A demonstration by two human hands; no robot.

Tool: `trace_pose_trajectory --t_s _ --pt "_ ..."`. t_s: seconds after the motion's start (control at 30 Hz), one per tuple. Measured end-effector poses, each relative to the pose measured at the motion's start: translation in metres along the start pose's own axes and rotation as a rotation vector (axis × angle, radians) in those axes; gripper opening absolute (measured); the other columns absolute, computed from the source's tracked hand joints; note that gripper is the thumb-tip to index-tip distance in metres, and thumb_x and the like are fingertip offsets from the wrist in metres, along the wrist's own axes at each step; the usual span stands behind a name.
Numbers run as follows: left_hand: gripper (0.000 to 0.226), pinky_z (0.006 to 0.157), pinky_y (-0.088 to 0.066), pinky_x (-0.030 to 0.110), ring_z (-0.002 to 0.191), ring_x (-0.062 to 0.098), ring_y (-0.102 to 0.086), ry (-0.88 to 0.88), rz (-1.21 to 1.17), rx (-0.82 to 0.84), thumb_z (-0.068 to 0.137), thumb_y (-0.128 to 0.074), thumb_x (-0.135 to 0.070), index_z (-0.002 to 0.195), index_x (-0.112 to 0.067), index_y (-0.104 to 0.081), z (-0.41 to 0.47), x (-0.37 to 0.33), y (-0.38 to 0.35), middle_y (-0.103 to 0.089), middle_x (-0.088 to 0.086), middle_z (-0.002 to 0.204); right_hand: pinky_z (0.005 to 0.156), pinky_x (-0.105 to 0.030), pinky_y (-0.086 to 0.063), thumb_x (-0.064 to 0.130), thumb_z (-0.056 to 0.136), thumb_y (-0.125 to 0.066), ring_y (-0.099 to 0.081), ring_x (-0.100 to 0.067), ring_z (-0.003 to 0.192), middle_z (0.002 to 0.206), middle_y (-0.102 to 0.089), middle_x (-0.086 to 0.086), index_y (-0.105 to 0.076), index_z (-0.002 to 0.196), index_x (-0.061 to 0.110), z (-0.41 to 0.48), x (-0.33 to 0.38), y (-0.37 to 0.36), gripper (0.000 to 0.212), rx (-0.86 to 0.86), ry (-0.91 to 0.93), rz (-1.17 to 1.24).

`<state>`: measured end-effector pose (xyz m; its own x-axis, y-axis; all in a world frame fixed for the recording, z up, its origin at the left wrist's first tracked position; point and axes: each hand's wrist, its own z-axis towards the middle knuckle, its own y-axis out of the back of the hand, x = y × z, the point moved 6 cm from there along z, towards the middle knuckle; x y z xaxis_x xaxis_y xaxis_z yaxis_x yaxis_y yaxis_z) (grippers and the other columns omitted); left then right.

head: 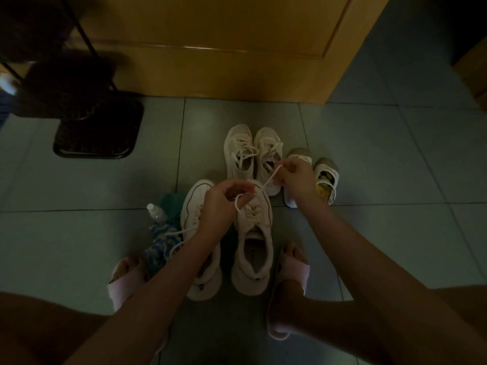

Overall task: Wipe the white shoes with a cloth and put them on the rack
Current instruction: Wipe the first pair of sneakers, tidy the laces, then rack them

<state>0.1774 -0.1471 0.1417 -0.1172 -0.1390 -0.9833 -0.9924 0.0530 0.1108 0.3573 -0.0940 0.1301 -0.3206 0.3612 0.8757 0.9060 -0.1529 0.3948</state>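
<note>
Bottle (157,213), cloth (158,245) lie left of pinched lace (270,179).

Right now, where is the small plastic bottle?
Head view, left of centre: the bottle lies on the tiled floor beside the green cloth, just left of the nearer white pair.

Home entryway, wooden door (210,48), tiled floor (369,154)

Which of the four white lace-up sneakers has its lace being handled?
The nearer pair's right-side white sneaker: left hand and right hand pinch its white lace; far pair and left mate are unheld.
</note>
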Motion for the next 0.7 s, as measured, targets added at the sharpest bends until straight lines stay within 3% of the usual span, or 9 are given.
trace_pose_trajectory --t_s 0.13,0.23,0.33,0.43,0.5,0.6,0.7 --pt "0.019 0.077 -0.056 0.025 0.082 0.012 -0.068 0.032 -0.016 -0.018 0.076 -0.070 0.000 0.085 -0.017 -0.067 0.002 0.005 0.005 -0.071 -0.001 0.086 0.077 -0.032 -0.048 0.000 0.086 -0.059 -0.060 -0.024 0.086 0.102 -0.066 -0.016 -0.066 0.109 0.001 0.000 0.010 0.000 0.024 0.115 0.177 -0.295" --pt "0.020 0.073 -0.056 0.021 0.076 0.008 -0.067 0.031 -0.043 -0.011 0.076 -0.070 0.002 0.085 -0.016 -0.067 0.002 0.004 0.006 -0.070 -0.001 0.083 0.101 -0.040 -0.035 0.005 0.080 -0.067 -0.044 -0.033 0.120 0.127 -0.052 -0.016 -0.064 0.117 0.009 -0.006 0.010 -0.012 0.038 0.306 0.312 -0.661" --pt "0.019 0.073 -0.056 0.020 0.076 0.008 -0.067 0.033 -0.057 0.001 0.076 -0.069 0.002 0.085 -0.015 -0.067 0.001 0.002 0.004 -0.070 0.000 0.083 0.111 -0.044 -0.027 0.003 0.074 -0.071 -0.029 -0.030 0.135 0.144 -0.036 -0.010 -0.047 0.135 0.018 -0.014 0.002 -0.024 0.067 0.488 0.316 -0.516" --pt "0.015 0.070 -0.055 0.017 0.076 0.005 -0.067 0.024 -0.034 0.024 0.077 -0.069 0.001 0.089 -0.007 -0.068 0.002 0.001 0.003 -0.070 0.001 0.085 0.111 -0.039 -0.031 -0.001 0.073 -0.072 -0.028 -0.022 0.139 0.150 -0.032 -0.007 -0.028 0.146 0.019 -0.017 0.002 -0.024 0.087 0.489 0.354 -0.368" --pt "0.014 0.068 -0.053 0.014 0.074 0.002 -0.067 0.016 -0.020 0.039 0.077 -0.068 0.002 0.089 -0.007 -0.068 0.003 0.001 0.002 -0.070 -0.001 0.083 0.105 -0.032 -0.037 -0.003 0.075 -0.070 -0.043 -0.016 0.129 0.137 -0.050 -0.004 -0.047 0.136 0.014 -0.021 0.005 -0.027 0.067 0.543 0.446 -0.388" --pt "0.014 0.064 -0.051 0.012 0.071 0.000 -0.067 0.014 -0.045 0.047 0.075 -0.068 0.004 0.086 -0.005 -0.068 0.004 0.000 0.004 -0.069 -0.003 0.080 0.080 -0.015 -0.042 0.004 0.079 -0.070 -0.056 0.011 0.090 0.093 -0.063 0.016 -0.069 0.108 0.012 -0.032 0.008 -0.030 0.030 0.592 0.464 -0.385" --pt "0.018 0.065 -0.052 0.014 0.071 0.001 -0.067 0.017 -0.046 0.046 0.074 -0.070 0.003 0.080 -0.013 -0.068 0.004 0.001 0.004 -0.070 -0.007 0.077 0.075 -0.016 -0.045 0.009 0.082 -0.069 -0.059 0.006 0.079 0.082 -0.063 0.017 -0.070 0.098 0.018 -0.037 0.006 -0.026 0.018 0.642 0.381 -0.312"
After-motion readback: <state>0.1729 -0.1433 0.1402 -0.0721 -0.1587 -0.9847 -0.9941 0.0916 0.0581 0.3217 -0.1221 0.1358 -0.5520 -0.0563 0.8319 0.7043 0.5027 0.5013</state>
